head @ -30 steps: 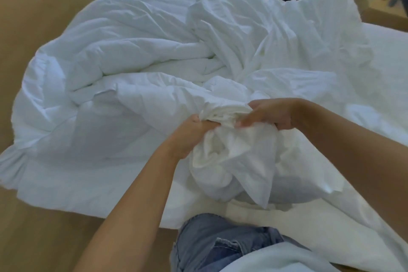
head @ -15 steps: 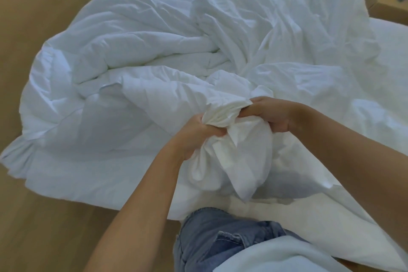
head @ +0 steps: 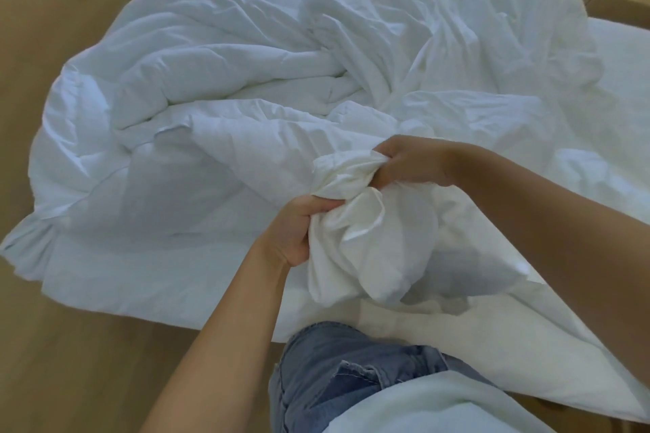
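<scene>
Progress looks early: your left hand (head: 298, 227) and right hand (head: 411, 162) clench one bunched end of the white cover (head: 373, 232) at the bed's (head: 626, 88) near edge. Behind it the duvet (head: 211, 88) lies crumpled, yet to be straightened.

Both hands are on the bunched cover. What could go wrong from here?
1. The left hand and right hand grip the bunched cover close together, so a hard pull may slip a layer free.
2. The duvet spreads out toward the floor on the left, and tugging could drag it off.
</scene>
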